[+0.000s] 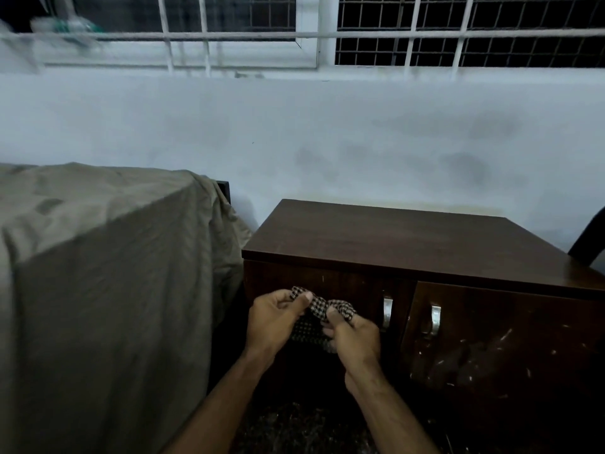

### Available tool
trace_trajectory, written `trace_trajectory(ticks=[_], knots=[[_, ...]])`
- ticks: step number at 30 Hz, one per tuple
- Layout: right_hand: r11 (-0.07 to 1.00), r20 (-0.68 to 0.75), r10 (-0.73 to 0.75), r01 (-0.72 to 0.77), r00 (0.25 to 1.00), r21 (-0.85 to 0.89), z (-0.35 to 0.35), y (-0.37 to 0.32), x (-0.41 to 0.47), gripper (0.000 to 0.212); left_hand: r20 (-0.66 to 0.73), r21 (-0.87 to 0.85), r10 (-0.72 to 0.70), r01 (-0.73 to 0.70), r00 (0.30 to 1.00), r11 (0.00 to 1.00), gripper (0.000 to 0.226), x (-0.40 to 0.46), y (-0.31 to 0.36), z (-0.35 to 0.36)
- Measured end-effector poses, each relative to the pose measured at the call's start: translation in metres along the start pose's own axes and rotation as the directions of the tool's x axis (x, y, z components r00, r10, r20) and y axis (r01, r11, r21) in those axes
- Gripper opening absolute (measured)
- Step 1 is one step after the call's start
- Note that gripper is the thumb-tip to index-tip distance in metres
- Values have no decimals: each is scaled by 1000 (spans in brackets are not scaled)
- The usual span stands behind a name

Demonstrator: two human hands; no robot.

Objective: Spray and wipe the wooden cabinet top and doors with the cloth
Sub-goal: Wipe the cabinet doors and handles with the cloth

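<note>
Both hands hold the checked cloth [316, 314] in front of the cabinet's left door [314, 290]. The left hand [273, 321] pinches the cloth's upper left edge between thumb and fingers, and the right hand [352, 335] grips its right side with curled fingers. The 2 hands sit close together, the cloth bunched and stretched between them, its lower part hanging in shadow behind the knuckles. Whether the cloth touches the door cannot be told.

The wooden cabinet top [409, 240] lies above and beyond the hands, bare, its front edge running just above the doors. Its back edge meets the pale wall [294, 132]. The right door [507, 339] carries pale scratch marks, and 2 metal handles [387, 312] stand near the seam between the doors, just right of the right hand. Left of the cabinet a narrow dark gap separates it from a bed draped in an olive sheet [98, 257]. A dark curved object [589, 237] rises at the cabinet's far right edge. A barred window [425, 31] runs above the wall.
</note>
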State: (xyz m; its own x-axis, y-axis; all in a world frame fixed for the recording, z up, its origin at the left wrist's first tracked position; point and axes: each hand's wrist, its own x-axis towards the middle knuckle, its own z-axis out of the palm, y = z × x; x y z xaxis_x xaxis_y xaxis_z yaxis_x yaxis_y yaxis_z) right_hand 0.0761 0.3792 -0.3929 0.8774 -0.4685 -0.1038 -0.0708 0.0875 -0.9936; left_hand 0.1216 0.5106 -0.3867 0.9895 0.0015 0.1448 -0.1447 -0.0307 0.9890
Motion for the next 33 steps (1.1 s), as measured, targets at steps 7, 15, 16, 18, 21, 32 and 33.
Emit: trace_trajectory(ticks=[7, 15, 16, 18, 21, 32, 33], knots=[[943, 101, -12, -23, 995, 333, -22, -77, -19, 16, -5, -79, 86, -86, 996, 993, 21, 4, 50, 12], [946, 14, 33, -36, 999, 323, -23, -46, -12, 19, -30, 15, 62, -62, 998, 998, 35, -1, 25, 27], [946, 12, 46, -47, 999, 321, -24, -43, -12, 21, -32, 16, 44, -44, 999, 999, 32, -3, 22, 30], [946, -1, 54, -51, 999, 320, -23, -49, -10, 22, -37, 3, 13, -13, 999, 1000, 29, -4, 23, 32], [950, -23, -28, 34, 999, 310, -21, -70, -5, 21, -34, -45, 39, -41, 999, 998, 26, 5, 43, 31], [967, -75, 36, -16, 997, 254, -26, -52, 2, 15, -51, -104, -48, 42, 998, 994, 22, -3, 28, 44], [966, -84, 11, 11, 996, 257, -27, -59, 3, 16, -60, -119, -35, 28, 998, 993, 21, -3, 37, 45]])
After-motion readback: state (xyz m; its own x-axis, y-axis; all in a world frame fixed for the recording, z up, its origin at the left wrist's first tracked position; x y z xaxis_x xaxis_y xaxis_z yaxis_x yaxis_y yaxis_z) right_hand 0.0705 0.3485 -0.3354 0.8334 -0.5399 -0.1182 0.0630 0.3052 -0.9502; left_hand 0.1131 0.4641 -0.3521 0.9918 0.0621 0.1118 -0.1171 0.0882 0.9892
